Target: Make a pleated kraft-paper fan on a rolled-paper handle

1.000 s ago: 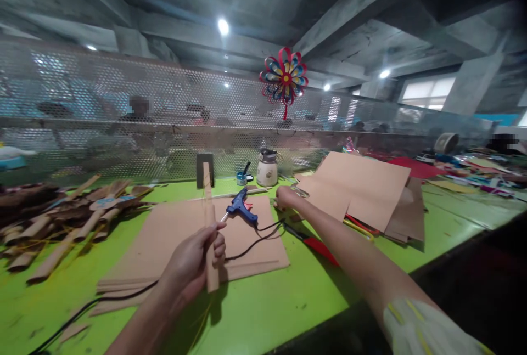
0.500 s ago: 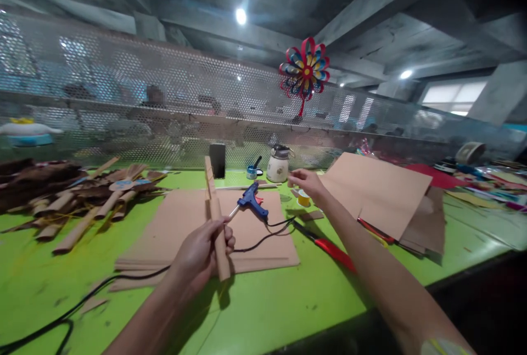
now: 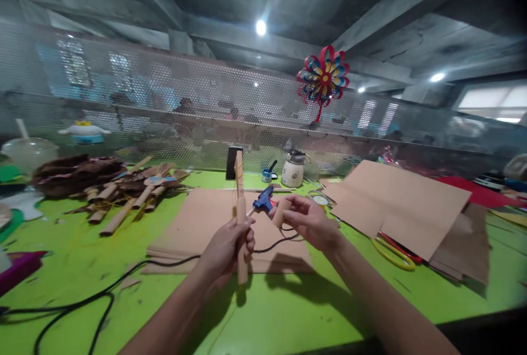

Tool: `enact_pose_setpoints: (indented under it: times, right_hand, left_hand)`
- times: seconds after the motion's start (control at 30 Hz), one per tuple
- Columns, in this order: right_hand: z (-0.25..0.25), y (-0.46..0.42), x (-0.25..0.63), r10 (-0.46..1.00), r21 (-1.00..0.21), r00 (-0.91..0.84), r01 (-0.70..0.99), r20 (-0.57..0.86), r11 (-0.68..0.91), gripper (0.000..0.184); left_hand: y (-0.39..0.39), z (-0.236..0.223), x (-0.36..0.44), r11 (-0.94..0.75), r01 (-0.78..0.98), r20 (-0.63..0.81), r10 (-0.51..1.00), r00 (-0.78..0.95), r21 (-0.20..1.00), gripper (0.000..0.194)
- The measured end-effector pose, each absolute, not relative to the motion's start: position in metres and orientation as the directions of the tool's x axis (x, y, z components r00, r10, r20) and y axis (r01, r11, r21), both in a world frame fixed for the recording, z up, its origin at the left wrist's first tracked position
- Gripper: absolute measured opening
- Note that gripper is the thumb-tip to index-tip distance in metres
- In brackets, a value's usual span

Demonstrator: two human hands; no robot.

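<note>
My left hand [image 3: 228, 244] is closed round a long, narrow rolled strip of brown card [image 3: 240, 201], held upright above the green table [image 3: 288, 311]. Just to its right, my right hand [image 3: 307, 219] pinches a small brown card piece [image 3: 280, 211] between thumb and fingers. Behind both hands a blue glue gun [image 3: 263, 200] lies on a stack of brown card sheets [image 3: 197, 223], its black cable [image 3: 102, 297] trailing toward the left front.
A pile of finished brown card sticks [image 3: 123, 193] lies at the left. Large brown card sheets [image 3: 403, 207] lie at the right over yellow-handled scissors [image 3: 391, 253]. A white jar [image 3: 293, 169] and small blue pot [image 3: 267, 175] stand by the perforated metal screen [image 3: 164, 108]. A paper pinwheel [image 3: 323, 77] hangs above.
My right hand has drawn back from the far right side of the table to beside my left hand, now holding a small card piece. The view has swung left.
</note>
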State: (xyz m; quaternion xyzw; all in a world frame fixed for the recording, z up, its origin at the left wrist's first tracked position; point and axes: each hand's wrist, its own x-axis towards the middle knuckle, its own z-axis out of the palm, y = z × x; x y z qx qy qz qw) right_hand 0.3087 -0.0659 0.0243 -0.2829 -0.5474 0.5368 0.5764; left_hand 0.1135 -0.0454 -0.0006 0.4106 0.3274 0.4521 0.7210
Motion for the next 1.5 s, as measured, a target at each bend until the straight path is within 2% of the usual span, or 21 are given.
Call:
enact_pose_setpoints:
  times: [0.23, 0.4, 0.53, 0.77, 0.9, 1.07, 1.3, 1.5]
  right_hand:
    - [0.007, -0.071, 0.29, 0.878, -0.909, -0.338, -0.356, 0.34, 0.214, 0.023]
    - [0.002, -0.071, 0.291, 0.867, -0.905, -0.327, -0.333, 0.375, 0.266, 0.019]
    - [-0.005, -0.071, 0.293, 0.897, -0.908, -0.272, -0.337, 0.348, 0.25, 0.017]
    - [-0.006, -0.076, 0.289, 0.968, -0.97, -0.107, -0.117, 0.225, 0.213, 0.034]
    - [-0.005, -0.08, 0.284, 0.966, -0.967, -0.049, 0.017, 0.255, 0.256, 0.045]
    - [-0.008, -0.081, 0.283, 0.964, -0.959, -0.054, 0.105, 0.259, 0.263, 0.05]
    - [-0.014, -0.081, 0.28, 0.971, -0.968, -0.034, 0.072, 0.238, 0.24, 0.052]
    - [-0.011, -0.079, 0.277, 0.984, -0.981, -0.011, -0.08, 0.18, 0.179, 0.058]
  left_hand:
    - [-0.052, -0.001, 0.114, 0.266, -0.383, -0.028, 0.851, 0.525, 0.885, 0.025]
    - [-0.056, 0.003, 0.115, 0.287, -0.371, -0.025, 0.819, 0.574, 0.883, 0.022]
    - [-0.06, 0.007, 0.116, 0.293, -0.362, -0.034, 0.816, 0.578, 0.885, 0.02]
    - [-0.06, 0.004, 0.118, 0.294, -0.289, -0.11, 0.85, 0.516, 0.911, 0.026]
    - [-0.059, 0.003, 0.12, 0.263, -0.227, -0.128, 0.869, 0.479, 0.937, 0.033]
    - [-0.059, 0.001, 0.122, 0.246, -0.204, -0.128, 0.877, 0.463, 0.948, 0.035]
    - [-0.057, -0.008, 0.126, 0.207, -0.195, -0.125, 0.923, 0.365, 0.959, 0.033]
    - [-0.058, -0.009, 0.128, 0.165, -0.155, -0.1, 0.928, 0.358, 0.974, 0.029]
